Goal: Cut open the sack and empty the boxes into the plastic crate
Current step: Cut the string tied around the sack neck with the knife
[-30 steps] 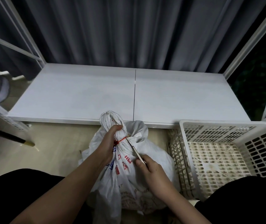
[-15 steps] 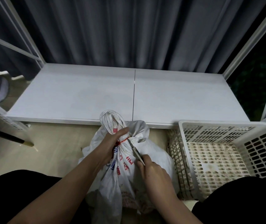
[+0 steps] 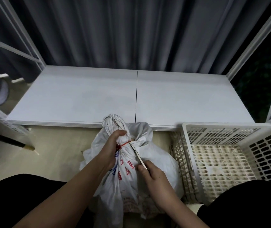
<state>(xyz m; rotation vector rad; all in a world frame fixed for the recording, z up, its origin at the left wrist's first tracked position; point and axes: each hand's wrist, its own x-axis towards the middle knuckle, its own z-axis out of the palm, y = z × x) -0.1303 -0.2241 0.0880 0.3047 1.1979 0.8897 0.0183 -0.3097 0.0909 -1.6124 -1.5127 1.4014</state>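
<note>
A white woven sack [image 3: 157, 160] with red and blue print stands on the floor between my knees. Its bunched neck is tied with a red string [image 3: 124, 143]. My left hand [image 3: 113, 145] grips the neck just at the string. My right hand [image 3: 154, 176] holds a thin metal blade tool [image 3: 137, 153], scissors or a knife, with its tip at the red string. The white plastic crate [image 3: 226, 129] sits on the floor right of the sack, with nothing in it. The boxes are hidden inside the sack.
A low white shelf board [image 3: 88, 99] runs across behind the sack, with grey curtains [image 3: 115, 30] behind it. White rack posts [image 3: 253, 41] rise at both sides. A dark stick with a gold tip [image 3: 8, 140] lies on the floor at left. My dark-clad knees fill the bottom corners.
The blade tip has stayed at the red string while my right hand shifted slightly down and back. My left hand keeps its grip on the sack's neck.
</note>
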